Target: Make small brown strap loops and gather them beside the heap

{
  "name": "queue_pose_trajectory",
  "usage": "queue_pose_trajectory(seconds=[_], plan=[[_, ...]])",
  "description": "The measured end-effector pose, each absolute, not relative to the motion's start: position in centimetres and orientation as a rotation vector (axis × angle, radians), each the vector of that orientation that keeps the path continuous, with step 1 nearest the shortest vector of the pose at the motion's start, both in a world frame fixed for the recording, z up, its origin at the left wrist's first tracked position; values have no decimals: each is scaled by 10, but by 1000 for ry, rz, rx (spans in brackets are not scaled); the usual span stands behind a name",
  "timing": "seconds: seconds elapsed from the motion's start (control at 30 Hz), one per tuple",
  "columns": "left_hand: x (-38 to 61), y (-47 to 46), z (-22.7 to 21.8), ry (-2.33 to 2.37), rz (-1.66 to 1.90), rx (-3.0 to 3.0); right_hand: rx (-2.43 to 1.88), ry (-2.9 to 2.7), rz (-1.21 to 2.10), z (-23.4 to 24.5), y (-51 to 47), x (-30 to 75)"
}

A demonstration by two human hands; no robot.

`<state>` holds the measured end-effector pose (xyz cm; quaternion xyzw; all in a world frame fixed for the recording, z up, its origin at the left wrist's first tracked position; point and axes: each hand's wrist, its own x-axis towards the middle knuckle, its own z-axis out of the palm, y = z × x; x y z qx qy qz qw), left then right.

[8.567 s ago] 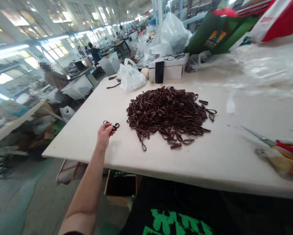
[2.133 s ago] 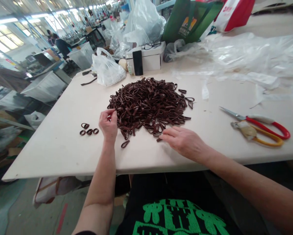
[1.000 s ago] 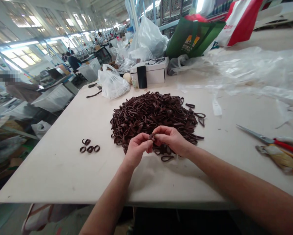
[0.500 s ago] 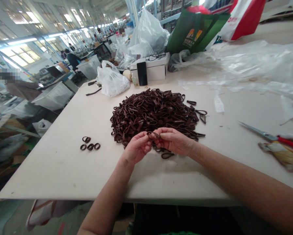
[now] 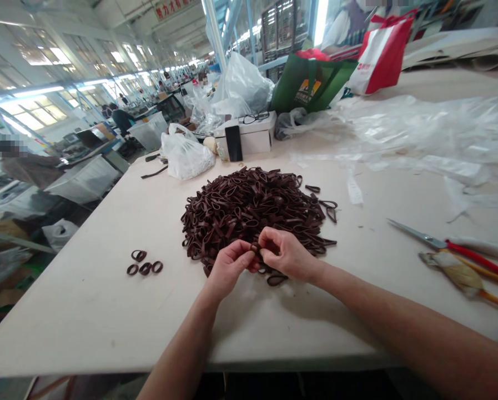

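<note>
Standing behind the loop pile (image 5: 249, 203): phone (image 5: 234, 143), box (image 5: 256, 141)

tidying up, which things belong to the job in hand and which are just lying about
Seemingly in the job:
brown piece between left hand and right hand
brown loop pile
small rings
possibly scissors

Seemingly lying about:
phone
green bag
red-white bag

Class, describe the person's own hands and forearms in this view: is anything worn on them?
The left hand and right hand have no gloves. The left forearm and right forearm show no sleeve, watch or bracelet. Rings cannot be made out.
</note>
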<state>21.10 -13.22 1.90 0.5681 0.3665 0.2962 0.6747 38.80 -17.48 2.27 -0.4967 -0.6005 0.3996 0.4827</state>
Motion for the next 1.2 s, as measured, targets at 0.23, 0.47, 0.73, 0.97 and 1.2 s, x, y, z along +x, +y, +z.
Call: queue_pose_trajectory(seconds=[0.23, 0.47, 0.73, 0.97, 1.2], plan=[[214, -131, 24, 881, 721, 1406, -1300, -1572, 706, 22, -182, 385], [217, -135, 15, 1005, 778, 1569, -1391, -1627, 614, 13, -178, 380], [224, -141, 14, 1275, 850, 1869, -1589, -1709, 341, 11, -175, 375], [221, -134, 14, 1312, 936, 1854, -1419, -1796, 5, 17, -175, 376], [197, -124, 20, 1369, 1030, 1753, -1255, -1871, 138, 10, -172, 386]])
